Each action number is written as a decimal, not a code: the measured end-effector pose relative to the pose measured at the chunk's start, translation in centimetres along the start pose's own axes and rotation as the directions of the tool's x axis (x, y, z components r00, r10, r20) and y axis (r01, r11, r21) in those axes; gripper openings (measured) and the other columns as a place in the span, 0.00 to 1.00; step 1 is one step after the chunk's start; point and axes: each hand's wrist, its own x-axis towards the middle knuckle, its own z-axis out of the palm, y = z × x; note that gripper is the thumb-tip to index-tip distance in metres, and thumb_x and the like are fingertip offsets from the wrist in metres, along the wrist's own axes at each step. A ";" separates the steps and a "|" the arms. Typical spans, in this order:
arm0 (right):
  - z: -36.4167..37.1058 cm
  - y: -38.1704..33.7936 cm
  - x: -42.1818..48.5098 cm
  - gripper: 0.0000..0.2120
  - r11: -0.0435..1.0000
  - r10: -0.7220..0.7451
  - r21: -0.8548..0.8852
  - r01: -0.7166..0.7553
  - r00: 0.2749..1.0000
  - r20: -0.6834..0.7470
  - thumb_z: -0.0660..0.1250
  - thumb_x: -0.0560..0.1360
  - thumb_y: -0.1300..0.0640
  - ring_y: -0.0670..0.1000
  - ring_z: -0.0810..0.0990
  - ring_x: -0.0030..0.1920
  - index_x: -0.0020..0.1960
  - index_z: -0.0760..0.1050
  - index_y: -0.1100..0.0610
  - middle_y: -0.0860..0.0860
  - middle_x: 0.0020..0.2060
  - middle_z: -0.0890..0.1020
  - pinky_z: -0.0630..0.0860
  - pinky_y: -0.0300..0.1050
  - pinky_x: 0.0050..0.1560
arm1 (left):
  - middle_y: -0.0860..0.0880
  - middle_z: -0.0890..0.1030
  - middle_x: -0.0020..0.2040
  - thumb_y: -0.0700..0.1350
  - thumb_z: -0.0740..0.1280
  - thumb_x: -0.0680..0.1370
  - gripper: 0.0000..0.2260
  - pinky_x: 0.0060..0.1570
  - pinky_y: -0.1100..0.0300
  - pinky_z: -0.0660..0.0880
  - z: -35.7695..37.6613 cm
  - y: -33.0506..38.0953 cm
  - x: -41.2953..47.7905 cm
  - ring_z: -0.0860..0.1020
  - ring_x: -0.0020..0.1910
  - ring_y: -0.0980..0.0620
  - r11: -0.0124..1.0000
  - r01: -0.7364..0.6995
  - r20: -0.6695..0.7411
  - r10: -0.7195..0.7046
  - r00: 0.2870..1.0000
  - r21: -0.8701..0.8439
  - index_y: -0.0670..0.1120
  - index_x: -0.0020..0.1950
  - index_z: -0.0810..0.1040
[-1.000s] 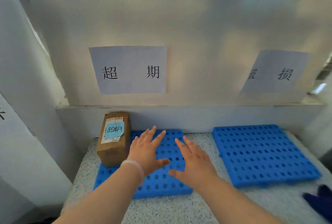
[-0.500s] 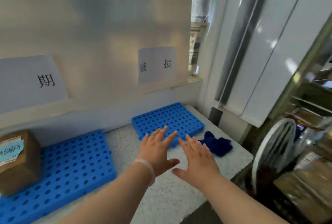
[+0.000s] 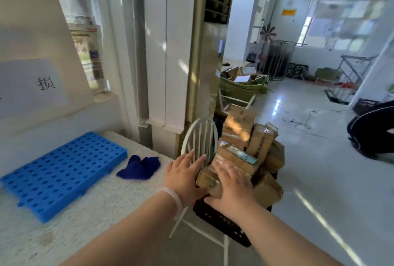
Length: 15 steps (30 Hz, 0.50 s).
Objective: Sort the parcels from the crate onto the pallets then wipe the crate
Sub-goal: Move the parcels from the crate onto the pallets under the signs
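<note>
Person is turning from the pallets to the crate: a second ago both hands were hovering over a blue pallet, now they are reaching at the parcels. Left hand (image 3: 183, 178) and right hand (image 3: 232, 184) are hanging open, fingers spread, gripping nothing, flanking the nearest parcel (image 3: 207, 178) at lower centre; contact unclear. Black crate (image 3: 215, 216) is sitting on a white chair (image 3: 200, 135), heaped with cardboard parcels (image 3: 245, 133). Blue pallet (image 3: 61, 172) is lying on the tabletop (image 3: 96, 212) at lower left, blue cloth (image 3: 138, 167) beside it. Next pick is likely starting; wiping is far off.
</note>
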 end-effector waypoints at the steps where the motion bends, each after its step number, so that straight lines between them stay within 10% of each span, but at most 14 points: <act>1: -0.3 1.4 -0.2 0.46 0.999 0.032 0.005 -0.032 0.999 -0.003 0.68 0.73 0.37 0.51 0.42 0.79 0.79 0.43 0.41 0.47 0.80 0.43 0.44 0.54 0.78 | 0.53 0.45 0.81 0.64 0.66 0.74 0.41 0.77 0.46 0.45 0.6 1.1 0.9 0.45 0.79 0.49 1.000 -0.027 0.018 0.027 0.999 0.000 0.63 0.78 0.44; 15: -1.9 12.2 10.9 0.41 0.940 0.330 0.091 -0.329 0.944 0.012 0.62 0.76 0.35 0.50 0.44 0.79 0.79 0.43 0.41 0.44 0.79 0.44 0.50 0.54 0.77 | 0.53 0.46 0.81 0.63 0.62 0.77 0.36 0.77 0.46 0.50 4.9 5.1 19.2 0.48 0.79 0.48 0.986 -0.143 0.103 0.151 0.983 -0.082 0.63 0.79 0.46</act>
